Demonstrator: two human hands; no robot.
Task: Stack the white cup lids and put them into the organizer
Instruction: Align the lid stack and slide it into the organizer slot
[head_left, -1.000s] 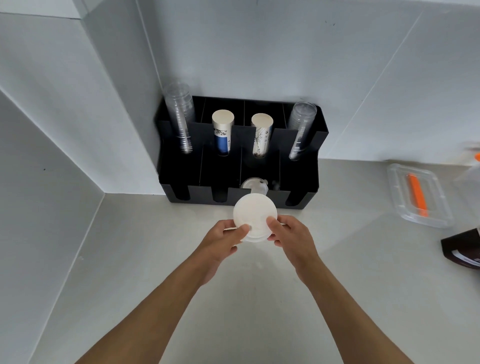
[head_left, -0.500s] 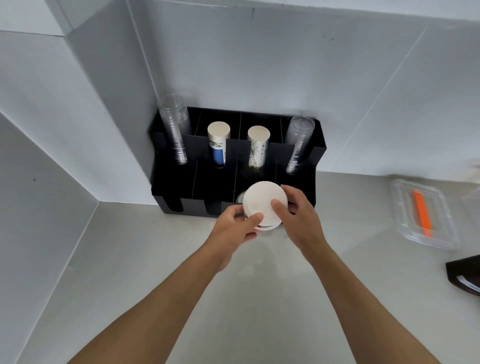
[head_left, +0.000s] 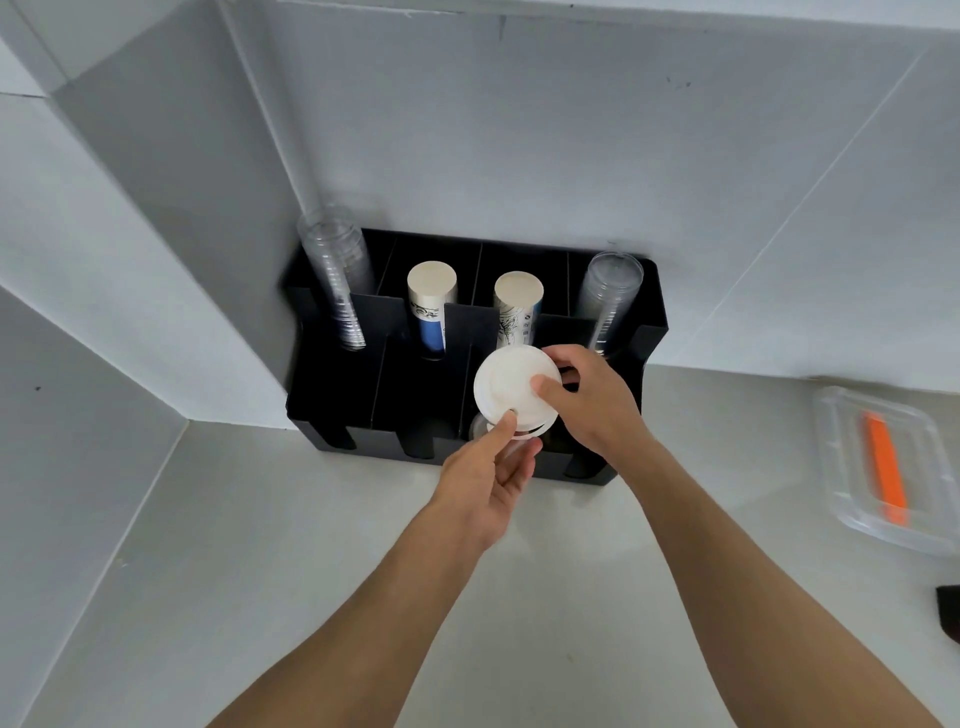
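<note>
Both hands (head_left: 592, 402) gripping stacked lids (head_left: 511, 387), flat face tilted toward camera

A single wide-angle head-worn camera looks forward and steeply down into a corner of pale grey walls (head_left: 519, 156), at arm's length from a black slotted plastic organizer (head_left: 332, 395) standing against the back wall on a light countertop (head_left: 260, 571). Both forearms enter from the bottom edge. Wide-lens distortion bends the wall seams; a clear plastic tray (head_left: 883, 467) sits at the right margin.
</note>
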